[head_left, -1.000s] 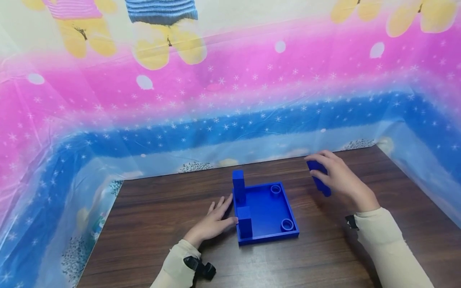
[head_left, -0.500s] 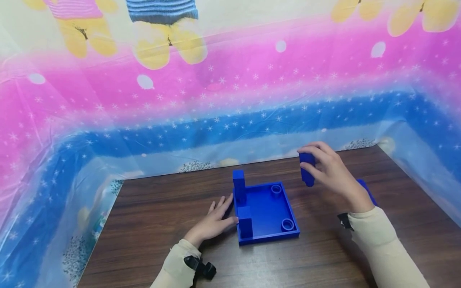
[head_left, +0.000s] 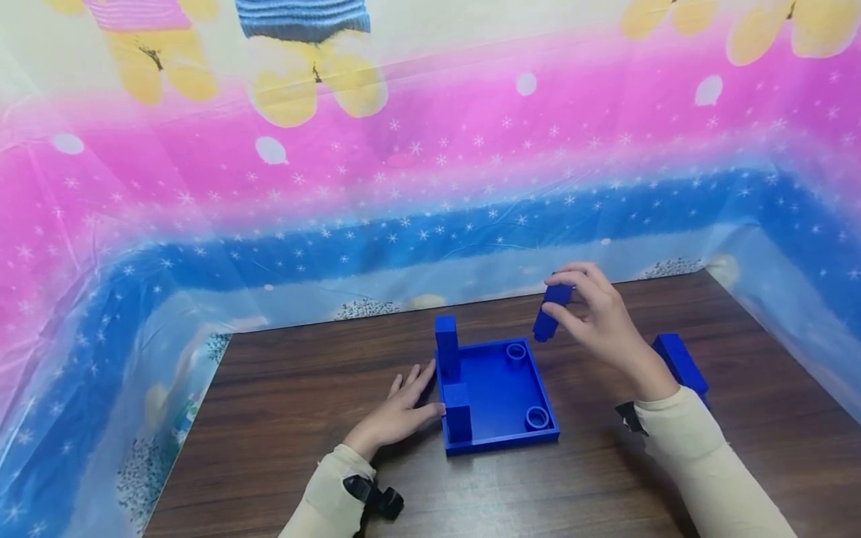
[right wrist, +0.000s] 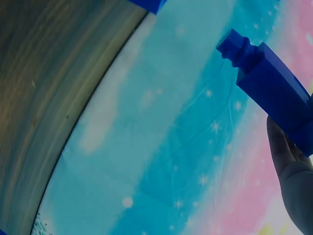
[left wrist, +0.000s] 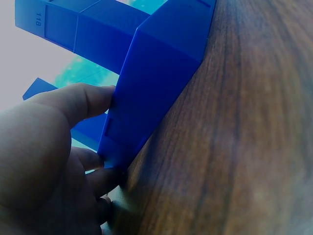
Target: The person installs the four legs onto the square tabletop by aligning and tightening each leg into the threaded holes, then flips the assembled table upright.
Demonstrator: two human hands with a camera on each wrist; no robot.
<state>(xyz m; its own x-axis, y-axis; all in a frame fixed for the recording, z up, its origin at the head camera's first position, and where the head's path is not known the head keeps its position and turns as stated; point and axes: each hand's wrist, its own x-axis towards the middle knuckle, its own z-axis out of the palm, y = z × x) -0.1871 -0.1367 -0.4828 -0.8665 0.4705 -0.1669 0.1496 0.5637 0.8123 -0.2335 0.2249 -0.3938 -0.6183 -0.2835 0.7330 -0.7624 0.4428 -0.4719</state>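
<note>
A square blue tray [head_left: 494,392] with a raised rim lies on the table. Two square blue posts stand along its left side, a back post [head_left: 446,344] and a front post [head_left: 459,422]. Two round sockets show at the right corners, the back socket [head_left: 516,352] and the front socket [head_left: 537,418]. My left hand [head_left: 397,418] rests against the tray's left wall with fingers extended, thumb near the front post. Above the table, right of the back socket, my right hand [head_left: 595,314] pinches another blue post [right wrist: 274,90]. Its ridged, threaded-looking end points down toward the tray.
More blue block-shaped parts [head_left: 682,366] lie on the table behind the right forearm, partly hidden by it. The brown wooden table [head_left: 289,418] ends at a patterned cloth backdrop [head_left: 417,246]. Black straps sit on both wrists.
My right hand has carried the blue post left and up toward the tray's back right corner, tilting it. The blue parts behind the right forearm have come into view. The left hand stays put.
</note>
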